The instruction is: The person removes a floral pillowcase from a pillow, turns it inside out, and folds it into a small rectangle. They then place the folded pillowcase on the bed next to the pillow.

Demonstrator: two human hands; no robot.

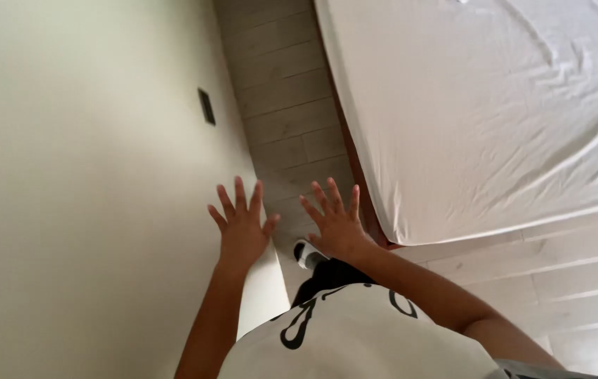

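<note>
My left hand (241,223) is held out in front of me with its fingers spread, holding nothing, close to the cream wall (74,182). Just to its right, my right hand (335,223) is also spread and holds nothing, hovering above the narrow strip of floor beside the corner of the bed (495,119). The bed carries a wrinkled white sheet. Below my hands I see my white shirt (355,337) with black marks and one foot in a white sock (307,254).
Pale wooden floorboards (292,105) run between the wall and the bed and continue at the right (566,274). A dark wall socket (206,107) sits low on the wall. A reddish bed base (365,196) shows under the sheet's edge.
</note>
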